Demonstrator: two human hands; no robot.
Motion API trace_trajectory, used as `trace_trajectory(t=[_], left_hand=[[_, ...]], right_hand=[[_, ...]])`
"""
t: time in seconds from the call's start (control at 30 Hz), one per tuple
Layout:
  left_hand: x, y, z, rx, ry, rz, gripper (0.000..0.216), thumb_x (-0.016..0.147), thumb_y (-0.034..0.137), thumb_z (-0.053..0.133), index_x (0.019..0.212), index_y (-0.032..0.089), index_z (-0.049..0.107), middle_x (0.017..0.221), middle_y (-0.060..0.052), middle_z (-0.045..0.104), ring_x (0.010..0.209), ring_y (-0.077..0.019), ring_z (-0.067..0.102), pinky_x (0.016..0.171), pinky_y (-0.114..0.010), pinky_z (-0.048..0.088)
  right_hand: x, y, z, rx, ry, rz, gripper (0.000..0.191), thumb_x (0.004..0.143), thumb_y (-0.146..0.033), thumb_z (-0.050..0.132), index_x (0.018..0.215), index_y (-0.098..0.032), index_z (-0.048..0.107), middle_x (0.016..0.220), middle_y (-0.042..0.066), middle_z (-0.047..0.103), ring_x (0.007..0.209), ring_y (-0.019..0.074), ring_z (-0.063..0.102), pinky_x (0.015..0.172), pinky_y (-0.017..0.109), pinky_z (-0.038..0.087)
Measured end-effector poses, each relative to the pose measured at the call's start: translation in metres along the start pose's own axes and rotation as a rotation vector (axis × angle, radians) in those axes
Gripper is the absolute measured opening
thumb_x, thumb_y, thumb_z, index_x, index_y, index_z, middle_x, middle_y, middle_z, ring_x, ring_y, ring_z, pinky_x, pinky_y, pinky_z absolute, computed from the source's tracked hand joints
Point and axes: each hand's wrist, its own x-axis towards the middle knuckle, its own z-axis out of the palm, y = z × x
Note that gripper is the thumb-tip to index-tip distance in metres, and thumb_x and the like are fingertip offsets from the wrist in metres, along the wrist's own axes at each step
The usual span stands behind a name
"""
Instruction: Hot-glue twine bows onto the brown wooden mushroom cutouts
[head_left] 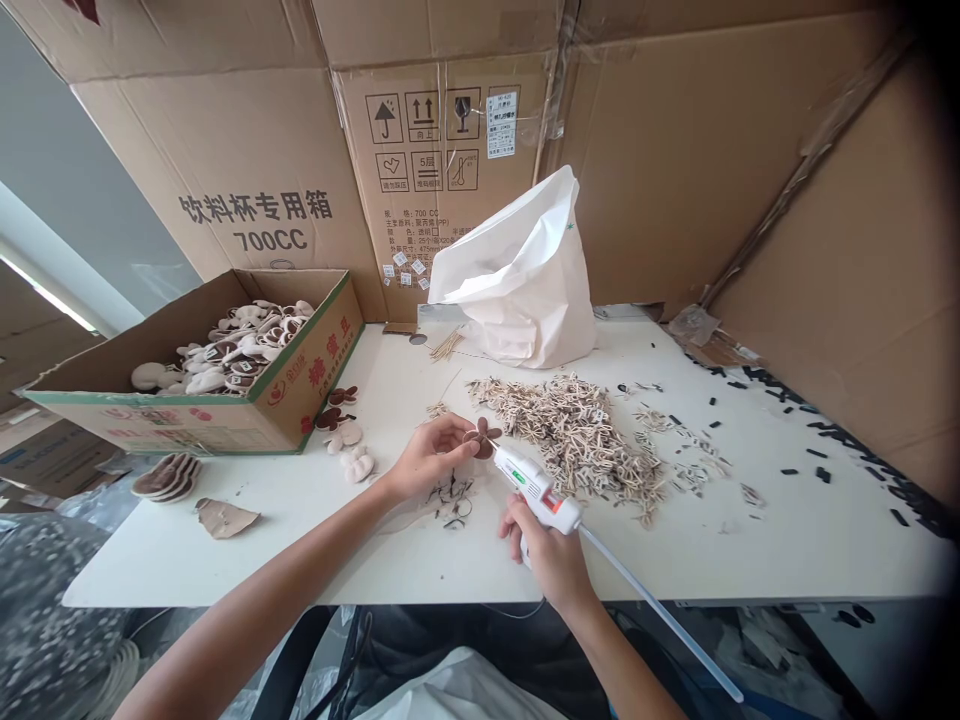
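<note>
My left hand (431,455) pinches a small brown flower-shaped wooden piece (484,438) just above the white table (750,530). My right hand (551,555) grips a white hot glue gun (534,485), whose nozzle touches the brown piece. A long glue stick (660,610) juts out of the gun's back toward me. A heap of small pale wooden sticks (574,430) lies right behind the gun. Dried glue threads (450,497) lie on the table under my left hand.
An open cardboard box (217,410) at the left holds several flower-shaped pieces; a few more (346,440) lie beside it. A white bag (521,270) stands at the back. Black bits (802,440) scatter on the right. Large cartons (450,150) wall the back.
</note>
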Motion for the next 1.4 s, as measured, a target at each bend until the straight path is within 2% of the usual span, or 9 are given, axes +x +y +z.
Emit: trace_trajectory(t=[0.4, 0.53, 0.87, 1.07, 1.27, 1.33, 1.4], left_hand=[[0.0, 0.004, 0.001, -0.047, 0.009, -0.001, 0.029, 0.095, 0.036, 0.075, 0.109, 0.012, 0.066, 0.111, -0.017, 0.077, 0.12, -0.0342, 0.071, 0.099, -0.049, 0.058], [-0.001, 0.006, 0.001, -0.041, 0.009, 0.005, 0.028, 0.096, 0.036, 0.073, 0.109, 0.013, 0.066, 0.111, -0.017, 0.077, 0.125, -0.0354, 0.068, 0.097, -0.045, 0.058], [0.0, 0.003, -0.002, 0.011, 0.04, -0.012, 0.026, 0.098, 0.038, 0.07, 0.107, 0.014, 0.062, 0.115, -0.017, 0.075, 0.113, -0.0297, 0.072, 0.074, -0.03, 0.053], [0.001, 0.003, -0.004, 0.046, 0.087, -0.019, 0.028, 0.097, 0.04, 0.072, 0.107, 0.014, 0.063, 0.106, -0.013, 0.076, 0.094, -0.0215, 0.073, 0.064, -0.024, 0.045], [0.002, 0.002, -0.005, 0.073, 0.136, -0.029, 0.031, 0.096, 0.042, 0.072, 0.106, 0.015, 0.064, 0.097, -0.01, 0.076, 0.084, -0.0191, 0.072, 0.062, -0.024, 0.045], [0.002, 0.001, -0.005, 0.065, 0.127, -0.03, 0.031, 0.095, 0.042, 0.073, 0.107, 0.015, 0.064, 0.099, -0.011, 0.076, 0.088, -0.021, 0.074, 0.064, -0.025, 0.047], [0.001, 0.001, -0.004, 0.045, 0.081, -0.023, 0.03, 0.096, 0.041, 0.073, 0.108, 0.015, 0.064, 0.105, -0.013, 0.076, 0.099, -0.0246, 0.075, 0.073, -0.029, 0.052]], right_hand=[[0.0, 0.0, -0.001, -0.013, -0.023, 0.009, 0.043, 0.093, -0.056, 0.062, 0.066, -0.022, 0.062, 0.06, 0.002, 0.067, 0.047, 0.0157, 0.054, 0.057, 0.031, 0.045], [0.001, 0.0, -0.002, -0.035, -0.039, 0.01, 0.045, 0.095, -0.056, 0.061, 0.066, -0.022, 0.063, 0.061, 0.003, 0.068, 0.048, 0.016, 0.055, 0.06, 0.032, 0.047], [0.001, -0.001, -0.001, -0.018, -0.031, -0.002, 0.044, 0.093, -0.059, 0.063, 0.069, -0.022, 0.066, 0.059, 0.002, 0.067, 0.047, 0.0162, 0.054, 0.058, 0.032, 0.045], [0.0, -0.008, 0.0, -0.051, 0.002, -0.019, 0.046, 0.093, -0.059, 0.061, 0.069, -0.021, 0.071, 0.043, -0.001, 0.055, 0.044, 0.0171, 0.054, 0.054, 0.029, 0.045], [-0.002, -0.018, 0.003, 0.056, 0.067, -0.017, 0.04, 0.09, -0.059, 0.065, 0.084, -0.02, 0.069, 0.059, 0.004, 0.07, 0.04, 0.0156, 0.055, 0.044, 0.028, 0.04], [-0.004, -0.02, 0.005, 0.079, 0.082, -0.009, 0.04, 0.09, -0.06, 0.065, 0.087, -0.019, 0.068, 0.058, 0.003, 0.07, 0.039, 0.0147, 0.053, 0.044, 0.027, 0.039], [-0.004, -0.02, 0.006, 0.104, 0.101, -0.008, 0.04, 0.089, -0.059, 0.067, 0.088, -0.019, 0.068, 0.058, 0.003, 0.069, 0.039, 0.0141, 0.053, 0.044, 0.026, 0.041]])
